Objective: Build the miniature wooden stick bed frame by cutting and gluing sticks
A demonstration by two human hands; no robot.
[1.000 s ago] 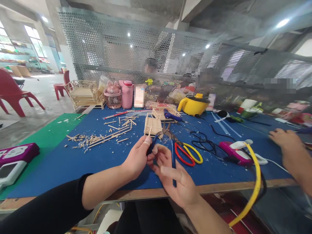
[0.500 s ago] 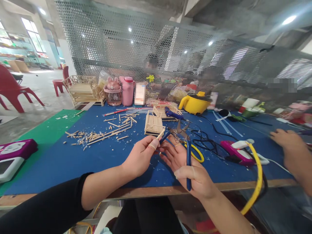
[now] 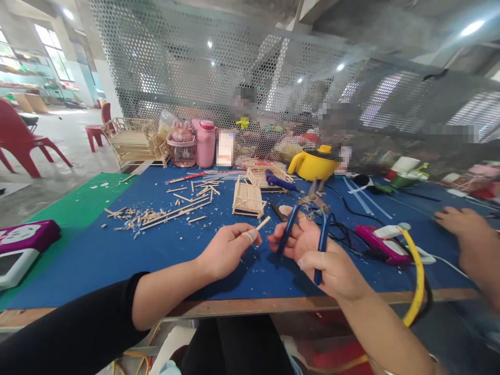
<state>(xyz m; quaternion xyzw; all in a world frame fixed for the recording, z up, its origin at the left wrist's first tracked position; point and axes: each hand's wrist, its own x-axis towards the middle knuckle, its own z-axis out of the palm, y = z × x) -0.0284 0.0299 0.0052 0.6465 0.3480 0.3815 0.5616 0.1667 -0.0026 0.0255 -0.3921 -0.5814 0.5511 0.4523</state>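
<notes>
Between thumb and fingers, my left hand (image 3: 226,250) pinches a short wooden stick (image 3: 263,223), its free end pointing up and right. My right hand (image 3: 320,250) holds blue-handled pliers (image 3: 323,237) with the handles spread and the jaws parted, pointing away from me. A gap separates the pliers from the stick. Just beyond my left hand stands a small slatted stick model (image 3: 249,198), with a second stick model (image 3: 255,178) behind it. A blue hot glue gun (image 3: 279,180) lies against that one. Loose sticks and offcuts (image 3: 148,217) are scattered to the left.
A pink bottle (image 3: 205,145), a clear pink-lidded jar (image 3: 182,148) and a yellow pot (image 3: 314,164) line the back by a perforated metal screen (image 3: 187,78). Black cables and a magenta power strip (image 3: 380,244) lie right. Another person's hand (image 3: 464,224) rests at far right.
My right hand with the pliers has moved right and away from my left hand. The stick, formerly close beside the pliers' handle, now stands apart from it. My left hand has barely moved.
</notes>
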